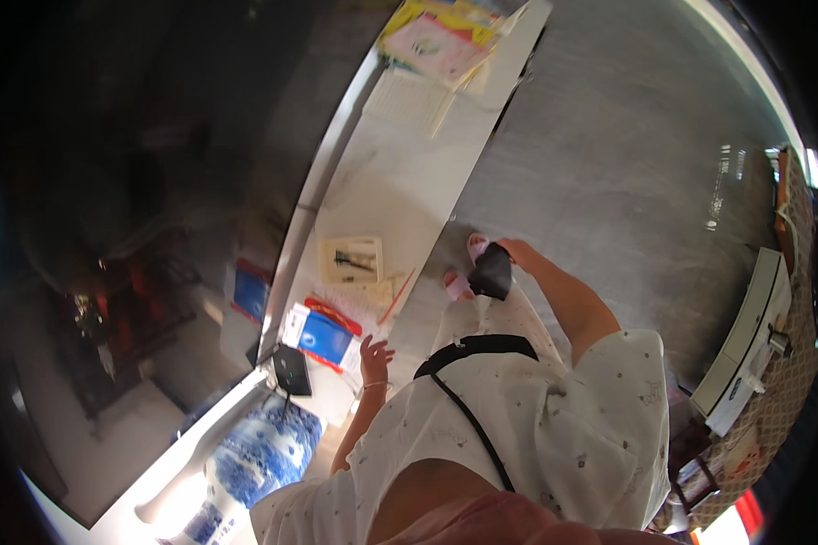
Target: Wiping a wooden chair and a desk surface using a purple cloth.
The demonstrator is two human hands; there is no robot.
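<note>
My left hand point(375, 360) is over the near edge of the white counter point(409, 170), its fingers apart and nothing in them. Just beside it lies a blue booklet point(322, 336) on top of red and white items. My right hand point(513, 252) hangs low at my side and grips a black object point(492, 274), perhaps a pouch or cloth. Blur hides what it is exactly. A cream plastic tray point(322, 261) with a few dark, slim items in it stands farther along the counter. Between tray and booklet are papers and a red pencil-like stick point(397, 297).
Stacked books and papers point(440, 48) lie at the counter's far end, beside an open notebook point(407, 102). A black device point(292, 371) and a blue-and-white porcelain vase point(266, 446) are to my left. A white drawer cabinet point(736, 340) stands to my right. Grey floor point(586, 157) stretches ahead.
</note>
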